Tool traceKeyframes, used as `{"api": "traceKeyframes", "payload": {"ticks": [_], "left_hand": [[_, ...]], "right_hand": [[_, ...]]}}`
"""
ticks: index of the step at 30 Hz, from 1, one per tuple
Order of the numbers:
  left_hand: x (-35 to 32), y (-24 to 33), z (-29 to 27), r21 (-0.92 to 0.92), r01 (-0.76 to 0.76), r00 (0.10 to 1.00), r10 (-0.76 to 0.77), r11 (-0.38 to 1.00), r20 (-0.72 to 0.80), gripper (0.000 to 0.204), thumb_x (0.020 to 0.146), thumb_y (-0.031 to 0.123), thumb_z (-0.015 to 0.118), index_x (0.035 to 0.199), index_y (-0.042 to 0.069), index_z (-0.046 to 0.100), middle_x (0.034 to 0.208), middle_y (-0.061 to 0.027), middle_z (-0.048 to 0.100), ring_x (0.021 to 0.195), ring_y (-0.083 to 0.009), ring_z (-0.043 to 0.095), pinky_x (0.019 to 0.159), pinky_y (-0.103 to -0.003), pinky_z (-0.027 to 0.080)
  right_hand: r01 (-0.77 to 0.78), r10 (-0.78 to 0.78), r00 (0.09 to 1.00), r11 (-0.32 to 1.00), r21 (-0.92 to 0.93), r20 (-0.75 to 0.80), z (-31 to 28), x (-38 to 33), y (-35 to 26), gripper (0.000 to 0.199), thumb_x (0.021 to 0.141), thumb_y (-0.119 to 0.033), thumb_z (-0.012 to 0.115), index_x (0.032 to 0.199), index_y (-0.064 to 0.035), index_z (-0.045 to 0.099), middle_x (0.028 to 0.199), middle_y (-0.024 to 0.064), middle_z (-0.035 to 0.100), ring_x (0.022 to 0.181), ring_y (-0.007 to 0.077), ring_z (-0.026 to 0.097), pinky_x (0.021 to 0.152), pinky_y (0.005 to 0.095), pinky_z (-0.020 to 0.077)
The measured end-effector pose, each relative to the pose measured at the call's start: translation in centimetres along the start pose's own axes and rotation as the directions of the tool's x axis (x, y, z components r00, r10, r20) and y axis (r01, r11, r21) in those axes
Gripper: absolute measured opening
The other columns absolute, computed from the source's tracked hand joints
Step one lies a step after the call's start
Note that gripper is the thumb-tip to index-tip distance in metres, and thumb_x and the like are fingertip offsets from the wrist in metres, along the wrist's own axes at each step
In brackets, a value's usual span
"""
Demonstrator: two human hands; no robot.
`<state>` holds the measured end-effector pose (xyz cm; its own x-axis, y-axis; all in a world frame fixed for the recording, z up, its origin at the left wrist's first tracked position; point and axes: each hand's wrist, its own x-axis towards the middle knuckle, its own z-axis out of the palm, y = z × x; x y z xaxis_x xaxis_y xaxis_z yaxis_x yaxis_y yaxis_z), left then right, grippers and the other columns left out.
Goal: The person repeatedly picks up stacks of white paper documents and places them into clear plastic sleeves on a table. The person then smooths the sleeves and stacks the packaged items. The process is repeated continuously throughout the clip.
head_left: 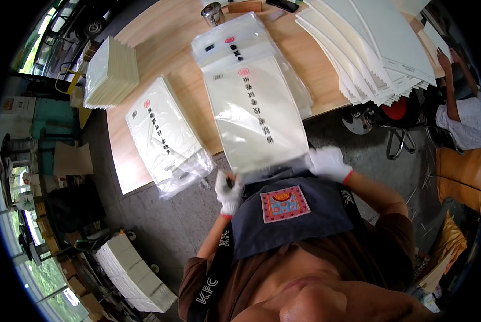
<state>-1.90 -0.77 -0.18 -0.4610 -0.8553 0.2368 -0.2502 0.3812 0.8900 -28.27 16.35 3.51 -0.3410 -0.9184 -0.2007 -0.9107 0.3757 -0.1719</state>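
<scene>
A large white envelope in a clear plastic sleeve (259, 115), printed with a red emblem and a dark column of characters, reaches from the table's near edge toward my body. My left hand (228, 193), in a white knit glove, is closed at its lower left corner, fingers curled on the plastic edge. At the lower right corner my right hand (329, 163), also gloved, is closed on the edge of the sleeve. Beneath its far end lies a pile of clear plastic sleeves (219, 37). To the left rests a stack of sleeved envelopes (162, 134), its loose plastic ends overhanging the table edge.
On the wooden table (160, 40) stand a tall envelope stack (111, 72) far left and fanned large white envelopes (358, 43) far right. A steel cup (213, 14), a wooden block (244, 7) and a phone (282, 5) sit behind. Another person (465, 118) works at right, near a stool (395, 110).
</scene>
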Motion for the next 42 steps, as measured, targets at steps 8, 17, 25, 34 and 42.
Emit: {"api": "traceKeyframes", "payload": {"ticks": [8,17,25,34,42], "left_hand": [[-1.3,-3.0,-0.8,0.136,0.051,0.987,-0.071,0.989,0.145,0.023,0.061,-0.008,0.059,0.072,0.006,0.044,0.070,-0.0083,0.047,0.059,-0.0229,0.049,0.054,-0.032,0.041],[-2.0,-3.5,-2.9,0.312,-0.115,0.991,0.087,0.943,0.103,0.021,0.062,-0.009,0.058,0.067,0.007,0.045,0.069,-0.0081,0.047,0.059,-0.0223,0.047,0.052,-0.032,0.040],[2.0,-7.3,-1.2,-0.592,0.790,0.570,-0.544,0.159,0.615,0.054,0.095,0.035,0.050,0.131,-0.003,0.041,0.119,-0.0094,0.056,0.103,-0.0183,0.054,0.088,-0.033,0.045],[6.9,-3.0,-11.7,-0.324,0.370,0.851,-0.457,0.871,-0.257,0.055,0.090,0.018,0.060,0.135,-0.005,0.038,0.133,-0.0205,0.047,0.116,-0.0239,0.051,0.090,-0.028,0.048],[10.3,-11.1,-21.1,0.658,0.535,0.836,-0.448,0.531,-0.318,0.053,0.091,0.032,0.048,0.140,0.014,0.035,0.127,-0.0201,0.050,0.109,-0.0385,0.053,0.091,-0.043,0.043]], "right_hand": [[-0.049,-0.028,0.960,0.962,0.268,0.277,-0.6,-0.6,0.3,0.033,0.086,-0.034,0.043,0.082,-0.0094,0.064,0.074,0.0156,0.065,0.065,0.0294,0.064,0.058,0.0414,0.0491],[-0.340,0.033,0.919,-0.443,0.830,0.393,8.7,5.8,0.5,0.045,0.090,-0.025,0.061,0.125,-0.0001,0.050,0.109,0.0071,0.060,0.097,0.0150,0.058,0.085,0.0291,0.0468],[-0.277,0.017,0.950,-0.408,0.870,0.311,6.4,6.5,0.8,0.040,0.093,-0.017,0.054,0.127,0.0015,0.046,0.118,0.0087,0.057,0.107,0.0158,0.055,0.092,0.0297,0.0437],[-0.157,-0.323,0.933,0.020,0.987,0.155,5.7,16.6,-10.3,0.043,0.089,-0.028,0.060,0.120,0.0029,0.055,0.113,0.0077,0.061,0.101,0.0153,0.056,0.088,0.0278,0.0441],[-0.206,-0.270,0.929,0.198,0.959,0.255,4.9,24.3,-23.7,0.034,0.082,-0.030,0.068,0.090,0.0027,0.061,0.079,0.0096,0.063,0.070,0.0145,0.056,0.063,0.0298,0.0451]]}}
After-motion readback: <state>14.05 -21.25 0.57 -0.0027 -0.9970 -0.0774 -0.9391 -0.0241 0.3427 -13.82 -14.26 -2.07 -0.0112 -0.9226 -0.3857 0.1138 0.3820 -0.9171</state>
